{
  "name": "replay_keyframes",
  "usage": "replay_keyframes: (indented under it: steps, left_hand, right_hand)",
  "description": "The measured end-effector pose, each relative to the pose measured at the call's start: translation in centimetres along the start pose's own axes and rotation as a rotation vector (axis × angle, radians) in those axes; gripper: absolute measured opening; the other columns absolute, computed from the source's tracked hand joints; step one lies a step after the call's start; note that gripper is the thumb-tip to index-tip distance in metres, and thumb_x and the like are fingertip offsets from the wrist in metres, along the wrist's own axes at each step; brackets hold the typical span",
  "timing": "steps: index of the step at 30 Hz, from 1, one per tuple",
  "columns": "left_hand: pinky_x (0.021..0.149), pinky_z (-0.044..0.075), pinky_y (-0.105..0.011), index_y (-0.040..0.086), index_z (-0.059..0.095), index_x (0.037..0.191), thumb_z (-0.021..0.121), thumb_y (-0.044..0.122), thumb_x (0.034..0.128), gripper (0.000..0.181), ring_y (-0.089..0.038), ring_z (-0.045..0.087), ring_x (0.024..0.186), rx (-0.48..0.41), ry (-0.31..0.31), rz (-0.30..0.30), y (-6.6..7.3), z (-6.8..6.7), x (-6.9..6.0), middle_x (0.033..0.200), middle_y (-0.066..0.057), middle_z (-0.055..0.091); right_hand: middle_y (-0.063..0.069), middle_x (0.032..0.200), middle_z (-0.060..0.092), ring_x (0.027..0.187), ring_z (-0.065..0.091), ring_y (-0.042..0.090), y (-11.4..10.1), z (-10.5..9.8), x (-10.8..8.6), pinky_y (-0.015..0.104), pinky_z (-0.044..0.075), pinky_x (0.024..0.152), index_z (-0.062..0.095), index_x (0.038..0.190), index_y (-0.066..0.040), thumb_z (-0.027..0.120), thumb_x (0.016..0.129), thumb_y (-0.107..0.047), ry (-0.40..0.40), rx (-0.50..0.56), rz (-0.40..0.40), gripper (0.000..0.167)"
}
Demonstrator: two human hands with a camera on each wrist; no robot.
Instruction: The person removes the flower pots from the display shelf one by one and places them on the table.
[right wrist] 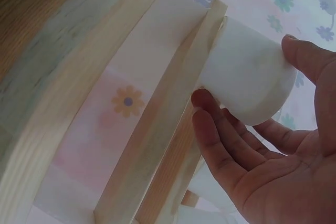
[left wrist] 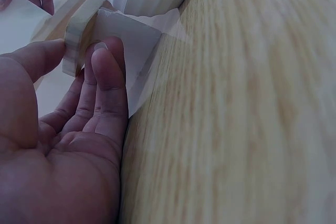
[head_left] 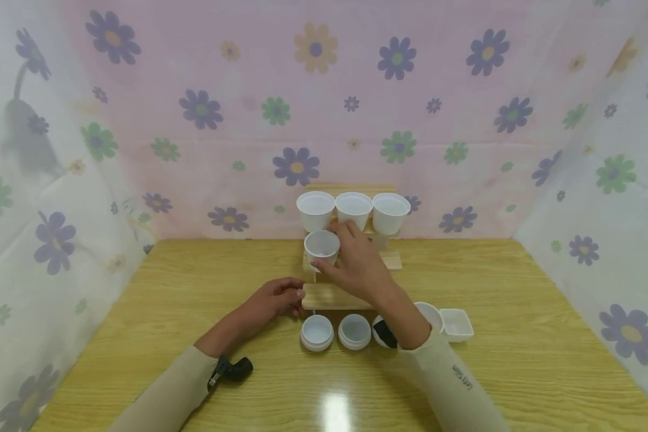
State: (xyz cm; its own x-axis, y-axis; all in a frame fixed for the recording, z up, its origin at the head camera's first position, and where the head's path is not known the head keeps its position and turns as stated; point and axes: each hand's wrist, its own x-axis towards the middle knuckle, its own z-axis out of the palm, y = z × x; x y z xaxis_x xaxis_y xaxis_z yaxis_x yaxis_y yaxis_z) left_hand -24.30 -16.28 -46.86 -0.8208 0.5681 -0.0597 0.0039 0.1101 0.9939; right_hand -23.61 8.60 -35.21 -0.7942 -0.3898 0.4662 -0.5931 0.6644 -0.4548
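Observation:
My right hand (head_left: 360,264) holds a white cup (head_left: 321,245) at the left end of the middle step of a wooden tiered stand (head_left: 335,295). In the right wrist view, thumb and fingers lie on either side of that cup (right wrist: 249,72), its base against the step. My left hand (head_left: 272,300) pinches the left end of the lowest step, thumb on one face and fingers on the other, as the left wrist view shows at the board end (left wrist: 80,38). Along the top step stand three white cups, the left one (head_left: 315,210) nearest the held cup.
In front of the stand sit white round pots, a left one (head_left: 317,333) and a middle one (head_left: 354,332); another, with something black, is partly behind my right forearm. A white round bowl (head_left: 429,315) and a square dish (head_left: 457,325) stand right. Flowered cloth (head_left: 248,72) surrounds the table.

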Motion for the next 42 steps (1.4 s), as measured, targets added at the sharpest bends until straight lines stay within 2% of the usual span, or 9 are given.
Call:
replay_keyframes:
  steps: [16, 21, 31, 42]
  left_hand:
    - [0.088, 0.061, -0.036, -0.004, 0.051, 0.144, 0.057, 0.031, 0.112, 0.048, -0.026, 0.07, 0.101, -0.025, -0.001, -0.002, -0.3, -0.2, 0.2, 0.112, -0.016, 0.067]
    - [0.088, 0.061, -0.035, -0.005, 0.05, 0.144, 0.058, 0.03, 0.1118, 0.048, -0.026, 0.07, 0.101, -0.025, 0.001, 0.002, -0.4, -0.1, 0.2, 0.111, -0.016, 0.068]
    - [0.088, 0.061, -0.035, -0.005, 0.049, 0.144, 0.058, 0.029, 0.1118, 0.048, -0.026, 0.07, 0.1, -0.024, 0.009, 0.002, -0.2, 0.0, 0.0, 0.109, -0.016, 0.07]
    - [0.088, 0.061, -0.034, -0.007, 0.048, 0.145, 0.056, 0.028, 0.1125, 0.049, -0.025, 0.07, 0.1, -0.032, 0.006, 0.002, -0.1, 0.1, 0.0, 0.11, -0.015, 0.07]
  right_hand:
    - [0.017, 0.133, 0.059, 0.119, 0.061, 0.032, -0.4, -0.8, -0.1, 0.047, 0.056, 0.101, 0.055, 0.137, 0.001, 0.089, 0.09, -0.028, -0.016, 0.008, 0.015, 0.065]
    - [0.016, 0.136, 0.058, 0.117, 0.062, 0.03, -0.5, -1.2, -0.6, 0.045, 0.057, 0.097, 0.054, 0.14, 0.001, 0.089, 0.089, -0.029, -0.014, 0.007, 0.009, 0.069]
    - [0.013, 0.132, 0.059, 0.107, 0.061, 0.026, -0.9, -1.7, -1.3, 0.039, 0.058, 0.087, 0.054, 0.14, -0.001, 0.088, 0.09, -0.026, 0.0, 0.056, -0.052, 0.066]
    - [0.011, 0.128, 0.061, 0.107, 0.062, 0.023, -1.2, -2.2, -1.5, 0.035, 0.059, 0.086, 0.055, 0.139, -0.001, 0.089, 0.089, -0.024, -0.01, 0.067, -0.057, 0.064]
